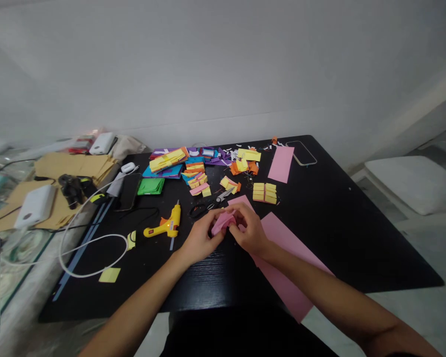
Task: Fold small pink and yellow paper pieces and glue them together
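Between my two hands is a folded piece of pink paper (223, 222), held above the front middle of the black table. My left hand (202, 235) grips its left side, with the fingers curled round it. My right hand (250, 229) pinches the right side, thumb against the paper. Under my right forearm lie larger pink sheets (282, 267). Just beyond my hands, black-handled scissors (211, 202) rest on the table. To the left of my left hand lies a yellow glue gun (167, 223).
Folded yellow strips (264, 193), a pink sheet (281, 164) and a phone case (301, 153) lie toward the back right. Colourful paper bundles (168, 159) and green paper (150, 186) sit at the back left. A white cable (92, 275) loops over the left edge near a dark phone (128, 191).
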### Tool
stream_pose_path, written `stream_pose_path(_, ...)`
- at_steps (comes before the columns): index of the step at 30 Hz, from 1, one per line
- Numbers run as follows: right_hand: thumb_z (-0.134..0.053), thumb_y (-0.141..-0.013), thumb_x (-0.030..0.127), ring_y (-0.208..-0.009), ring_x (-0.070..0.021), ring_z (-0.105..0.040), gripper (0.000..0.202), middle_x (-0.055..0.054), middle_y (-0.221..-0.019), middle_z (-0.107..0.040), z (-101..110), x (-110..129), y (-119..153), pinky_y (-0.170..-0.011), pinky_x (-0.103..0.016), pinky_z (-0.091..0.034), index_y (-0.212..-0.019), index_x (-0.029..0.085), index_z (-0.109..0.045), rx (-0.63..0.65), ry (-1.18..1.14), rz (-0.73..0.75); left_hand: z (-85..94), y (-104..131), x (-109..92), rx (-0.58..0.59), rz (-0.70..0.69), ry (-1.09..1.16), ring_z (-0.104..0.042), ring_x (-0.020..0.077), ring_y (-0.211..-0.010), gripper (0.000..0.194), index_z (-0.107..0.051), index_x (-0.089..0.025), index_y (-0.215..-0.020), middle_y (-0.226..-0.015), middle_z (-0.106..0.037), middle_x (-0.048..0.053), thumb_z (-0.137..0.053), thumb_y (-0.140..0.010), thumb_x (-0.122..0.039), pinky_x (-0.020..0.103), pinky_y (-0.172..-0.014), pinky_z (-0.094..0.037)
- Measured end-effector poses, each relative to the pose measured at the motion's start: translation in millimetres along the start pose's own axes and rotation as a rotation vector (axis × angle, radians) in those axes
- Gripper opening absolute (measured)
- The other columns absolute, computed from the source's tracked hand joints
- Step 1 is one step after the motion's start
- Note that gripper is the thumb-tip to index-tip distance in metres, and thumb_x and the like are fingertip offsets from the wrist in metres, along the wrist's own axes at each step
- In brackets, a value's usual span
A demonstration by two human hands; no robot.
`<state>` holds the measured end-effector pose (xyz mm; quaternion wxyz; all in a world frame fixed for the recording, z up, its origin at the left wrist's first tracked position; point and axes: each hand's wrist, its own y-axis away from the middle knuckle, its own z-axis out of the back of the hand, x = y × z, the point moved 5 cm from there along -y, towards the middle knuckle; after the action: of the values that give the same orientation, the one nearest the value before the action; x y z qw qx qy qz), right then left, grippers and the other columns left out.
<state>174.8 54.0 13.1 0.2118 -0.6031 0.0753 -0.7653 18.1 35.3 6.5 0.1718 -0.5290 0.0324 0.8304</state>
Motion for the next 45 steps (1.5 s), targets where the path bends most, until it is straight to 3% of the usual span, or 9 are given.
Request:
stream_pose_path(6,-0.065,-0.086,0.019,-0.073,-0.0138,-0.064,0.031,-0.005,-0.104,-0.063,-5.8,7.6,2.8,-0.062,-0.027,-0.054,-0.117,0.023,-0.059,0.106,-0.175,0.029,2.9,-0.9,7.0,-0.084,0.098,0.013,-0.067,0.0175,-0.079,0.026,-0.063,-0.019,-0.117,-0.094,-0.071,0.002,-0.059,-0.091,-0.022,0.029,-0.072,-0.053)
stream_pose_path(9,-0.064,-0.089,0.023,-0.074,-0.0137,-0.063,0.027,-0.007,-0.110,-0.063,0.6,3.1,0.6,-0.065,-0.029,-0.055,-0.115,0.023,-0.062,-0.026,-0.106,-0.003,2.8,-2.3,15.8,-0.110,0.214,0.264,-0.067,0.0159,-0.069,0.023,-0.060,-0.018,-0.108,-0.085,-0.065,0.000,-0.064,-0.088,-0.029,0.028,-0.063,-0.055)
stream_pose_path(12,-0.068,-0.087,0.030,-0.077,-0.0155,-0.064,0.023,-0.007,-0.107,-0.067,3.9,-15.4,-3.4,-0.069,-0.030,-0.057,-0.109,0.022,-0.066,-0.127,-0.055,-0.177,2.6,-4.1,20.6,-0.139,0.260,0.475,-0.071,0.0162,-0.069,0.030,-0.054,-0.019,-0.107,-0.087,-0.066,-0.001,-0.071,-0.084,-0.030,0.029,-0.064,-0.059)
stream_pose_path(16,-0.078,-0.079,0.043,-0.070,-0.0168,-0.068,0.031,-0.003,-0.084,-0.071,-11.3,-38.8,-6.7,-0.058,-0.028,-0.058,-0.097,0.019,-0.068,0.059,-0.398,-0.454,2.1,-5.0,21.4,-0.129,0.227,0.564,-0.073,0.0161,-0.068,0.045,-0.047,-0.022,-0.120,-0.089,-0.068,-0.002,-0.072,-0.083,-0.025,0.029,-0.065,-0.060)
stream_pose_path(21,-0.088,-0.069,0.048,-0.062,-0.0140,-0.069,0.039,0.000,-0.075,-0.072,-14.0,-39.5,-7.9,-0.064,-0.030,-0.062,-0.087,0.017,-0.073,0.098,-0.516,-0.505,9.6,-3.0,11.7,-0.107,0.057,0.211,-0.073,0.0197,-0.086,0.050,-0.052,-0.025,-0.137,-0.103,-0.071,0.004,-0.066,-0.089,-0.017,0.035,-0.078,-0.060)
stream_pose_path(26,-0.089,-0.068,0.046,-0.068,-0.0168,-0.072,0.038,-0.003,-0.080,-0.075,-12.1,-39.0,-6.4,-0.063,-0.030,-0.062,-0.087,0.017,-0.076,0.089,-0.496,-0.509,17.5,-2.1,-6.8,-0.078,-0.208,-0.124,-0.063,0.0236,-0.117,0.023,-0.072,-0.023,-0.110,-0.116,-0.069,0.008,-0.060,-0.093,-0.012,0.041,-0.103,-0.051)
stream_pose_path(30,-0.090,-0.068,0.043,-0.074,-0.0189,-0.074,0.036,-0.003,-0.083,-0.075,-10.1,-38.2,-5.4,-0.065,-0.032,-0.064,-0.088,0.018,-0.074,0.030,-0.504,-0.490,19.9,-3.1,-5.3,-0.103,-0.193,-0.140,-0.064,0.0230,-0.114,0.020,-0.073,-0.022,-0.105,-0.114,-0.068,0.008,-0.061,-0.092,-0.011,0.040,-0.099,-0.052)
stream_pose_path(38,-0.091,-0.064,0.033,-0.087,-0.0211,-0.076,0.037,-0.005,-0.091,-0.078,-10.9,-35.5,-4.4,-0.089,-0.039,-0.063,-0.095,0.020,-0.075,0.004,-0.436,-0.428,22.0,-2.5,-3.2,-0.173,-0.210,-0.178,-0.065,0.0215,-0.108,0.019,-0.071,-0.021,-0.104,-0.111,-0.067,0.008,-0.063,-0.091,-0.011,0.038,-0.094,-0.054)
stream_pose_path(45,-0.090,-0.067,0.040,-0.088,-0.0217,-0.077,0.040,-0.006,-0.092,-0.079,-11.7,-36.0,-1.9,-0.089,-0.038,-0.063,-0.097,0.019,-0.075,0.009,-0.419,-0.403,23.5,-1.9,-10.3,-0.158,-0.248,-0.197,-0.063,0.0230,-0.112,0.013,-0.068,-0.021,-0.107,-0.110,-0.068,0.009,-0.060,-0.098,-0.021,0.040,-0.097,-0.052)
